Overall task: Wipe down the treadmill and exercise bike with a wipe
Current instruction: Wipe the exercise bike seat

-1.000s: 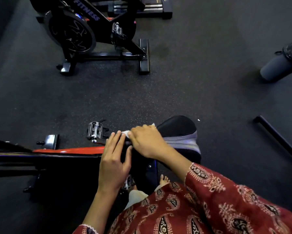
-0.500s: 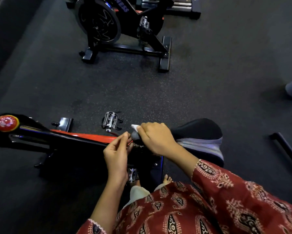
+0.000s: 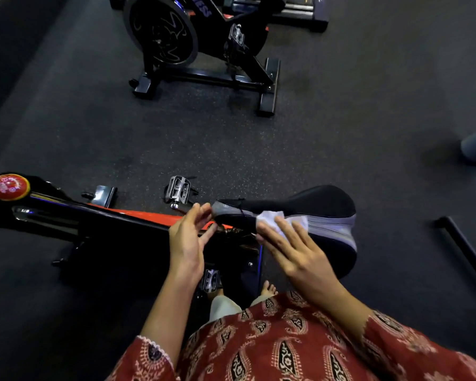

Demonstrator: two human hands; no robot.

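The person's right hand [image 3: 294, 251] is pressing the white wipe [image 3: 272, 219] against the grey side of the saddle [image 3: 319, 200] with straight, spread fingers. The left hand [image 3: 188, 240] is hovering loosely open just beside the saddle's nose, holding nothing. The exercise bike [image 3: 121, 215] is stretching left to right across the view, its saddle nose pointing left toward the red knob [image 3: 9, 187].

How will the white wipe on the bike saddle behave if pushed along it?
The wipe looks crumpled and thin, so probably floppy and very light. Under the flat fingers of the right hand, it will likely bunch rather than slide on the curved saddle.
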